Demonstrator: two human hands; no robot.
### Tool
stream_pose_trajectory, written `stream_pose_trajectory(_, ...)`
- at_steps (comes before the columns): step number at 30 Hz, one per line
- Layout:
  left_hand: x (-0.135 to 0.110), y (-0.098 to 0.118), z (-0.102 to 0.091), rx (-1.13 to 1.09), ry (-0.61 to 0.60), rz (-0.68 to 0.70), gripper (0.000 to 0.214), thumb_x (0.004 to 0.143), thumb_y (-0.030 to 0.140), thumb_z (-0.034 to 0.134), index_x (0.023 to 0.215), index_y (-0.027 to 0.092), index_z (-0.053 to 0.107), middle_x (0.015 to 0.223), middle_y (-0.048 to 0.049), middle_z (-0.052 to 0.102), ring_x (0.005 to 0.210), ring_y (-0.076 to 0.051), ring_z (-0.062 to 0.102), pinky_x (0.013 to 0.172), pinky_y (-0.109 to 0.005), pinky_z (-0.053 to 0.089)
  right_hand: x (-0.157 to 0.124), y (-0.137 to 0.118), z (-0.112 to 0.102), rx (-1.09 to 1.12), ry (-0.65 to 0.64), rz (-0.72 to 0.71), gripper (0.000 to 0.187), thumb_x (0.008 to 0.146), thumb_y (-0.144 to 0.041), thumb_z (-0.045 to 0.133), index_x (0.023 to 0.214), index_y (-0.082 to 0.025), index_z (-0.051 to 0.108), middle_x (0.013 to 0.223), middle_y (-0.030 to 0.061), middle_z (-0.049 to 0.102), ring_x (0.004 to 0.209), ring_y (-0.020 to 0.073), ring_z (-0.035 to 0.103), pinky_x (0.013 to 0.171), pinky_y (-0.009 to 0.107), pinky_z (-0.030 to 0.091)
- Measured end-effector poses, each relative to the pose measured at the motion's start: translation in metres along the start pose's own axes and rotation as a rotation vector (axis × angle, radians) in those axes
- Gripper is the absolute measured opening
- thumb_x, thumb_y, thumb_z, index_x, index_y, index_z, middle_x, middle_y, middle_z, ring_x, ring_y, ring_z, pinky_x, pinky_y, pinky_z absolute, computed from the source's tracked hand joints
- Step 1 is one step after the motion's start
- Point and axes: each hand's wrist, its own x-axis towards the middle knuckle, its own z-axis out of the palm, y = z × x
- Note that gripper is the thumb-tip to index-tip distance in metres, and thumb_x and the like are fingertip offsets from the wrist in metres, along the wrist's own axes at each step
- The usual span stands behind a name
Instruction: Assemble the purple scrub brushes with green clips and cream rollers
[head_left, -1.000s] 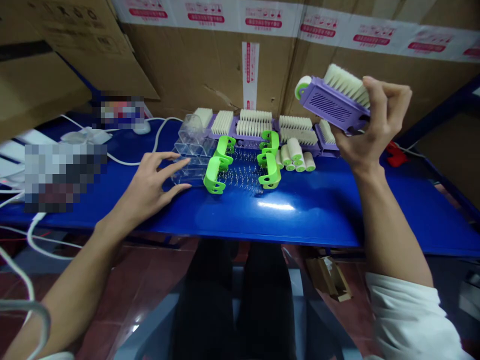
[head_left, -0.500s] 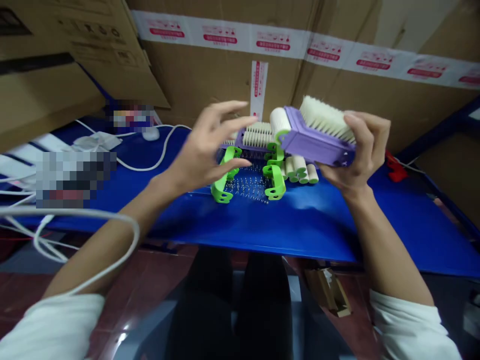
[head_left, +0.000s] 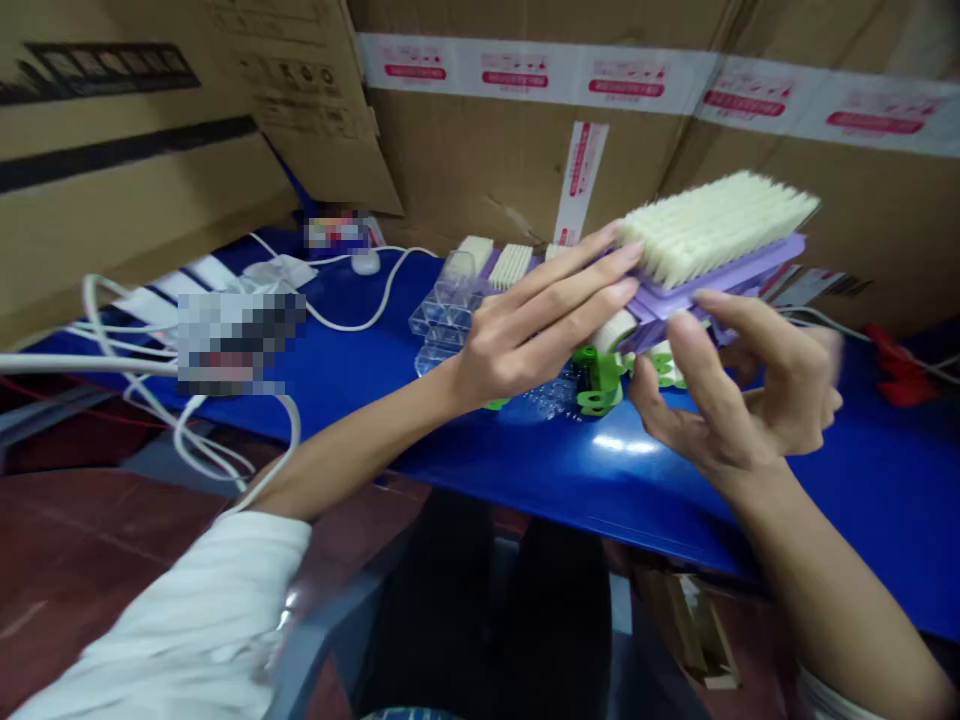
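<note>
A purple brush with cream bristles on top is held up in front of me, above the blue table. My left hand grips its left end, fingers stretched along the purple body near the white roller. My right hand is just under the brush's right part, fingers curled and touching its underside. Green handles and metal springs lie on the table behind my hands, mostly hidden.
Clear plastic cases stand at the table's back left, with more cream brushes behind them. White cables trail over the left side. Cardboard boxes wall the back. A red object lies at the right.
My left hand came up from the clear cases and took hold of the brush's left end. My right hand lowered the brush toward the middle and shifted beneath it. The view swung left.
</note>
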Motion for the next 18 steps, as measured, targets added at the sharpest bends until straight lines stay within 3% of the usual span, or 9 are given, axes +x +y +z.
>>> stream_pose_trajectory(1,-0.002,-0.001,0.0,-0.001,-0.003,0.014,0.029,0.124,0.027,0.05,0.147,0.031,0.068,0.169,0.0038,0.067,0.166,-0.026,0.055,0.135,-0.056,0.058,0.0,-0.006,0.006,0.011,0.131,-0.112,0.076,0.097,-0.035,0.083,0.167,-0.052,0.061,0.151,0.0065,0.071,0.109,0.0302,0.077,0.073,0.042,0.068)
stream_pose_trajectory(3,-0.003,-0.001,-0.001,-0.008,-0.053,0.012,0.029,0.125,0.026,0.049,0.145,0.029,0.069,0.17,0.0032,0.066,0.167,-0.028,0.053,0.136,-0.056,0.057,0.001,-0.017,0.016,0.078,0.279,-0.219,0.075,0.096,-0.03,0.084,0.167,-0.043,0.065,0.144,0.0099,0.071,0.1,0.0256,0.075,0.057,0.032,0.061)
stream_pose_trajectory(9,0.005,0.018,-0.009,0.051,-0.258,-0.144,0.044,0.128,0.031,0.033,0.139,0.027,0.075,0.165,0.004,0.07,0.168,-0.032,0.046,0.127,-0.057,0.062,0.004,-0.025,0.022,0.176,0.235,-0.086,0.06,0.099,-0.02,0.078,0.154,-0.043,0.075,0.141,0.011,0.067,0.122,0.0329,0.075,0.071,0.042,0.074)
stream_pose_trajectory(12,0.007,0.023,-0.01,0.059,-0.177,-0.088,0.037,0.126,0.025,0.041,0.137,0.029,0.077,0.162,0.0051,0.072,0.166,-0.03,0.048,0.127,-0.052,0.064,0.004,-0.025,0.021,0.108,0.259,-0.055,0.048,0.097,-0.02,0.079,0.139,-0.043,0.08,0.132,0.0104,0.069,0.12,0.0336,0.076,0.066,0.043,0.072)
stream_pose_trajectory(14,0.007,0.023,-0.011,0.05,-0.082,-0.027,0.031,0.124,0.021,0.05,0.134,0.031,0.078,0.16,0.0059,0.073,0.164,-0.031,0.05,0.128,-0.051,0.065,0.005,-0.026,0.022,0.104,0.281,-0.072,0.039,0.093,-0.019,0.08,0.127,-0.037,0.079,0.129,0.0104,0.068,0.116,0.0326,0.077,0.064,0.041,0.07)
stream_pose_trajectory(18,0.003,0.023,-0.009,0.088,0.013,0.074,0.026,0.12,0.019,0.059,0.134,0.03,0.079,0.155,0.0058,0.077,0.159,-0.033,0.056,0.12,-0.045,0.072,0.004,-0.031,0.029,0.141,0.316,-0.031,0.029,0.084,-0.014,0.074,0.108,-0.029,0.07,0.125,0.009,0.064,0.119,0.032,0.073,0.072,0.044,0.069)
